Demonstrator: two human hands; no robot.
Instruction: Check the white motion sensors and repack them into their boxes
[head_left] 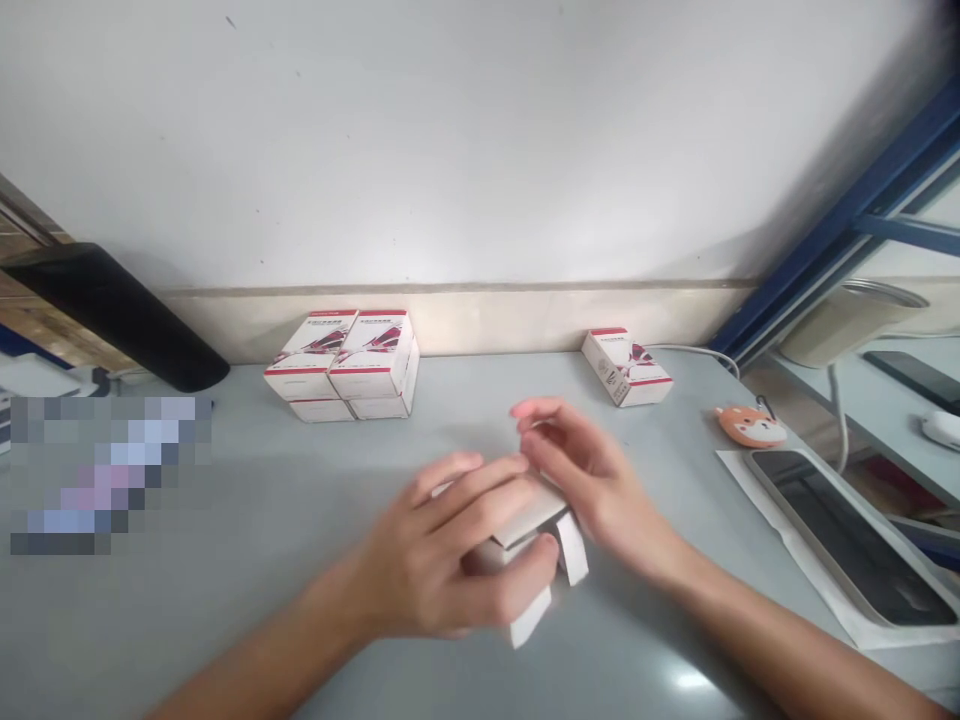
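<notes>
L hand [427, 545] sits low at centre, back up, wrist angled, fingers [469, 485] stretched across to the R and slightly curved, thumb [517, 585] running below them, so the hand's closed in a loose C-shaped hold. R hand [592, 480] is raised just beside it, on the R, fingers [544, 412] pointing L and curled gently, tips not quite meeting L fingers. Both forearms bare: L forearm [255, 650] enters from bottom L, R forearm [795, 640] from bottom R, converging on centre.
</notes>
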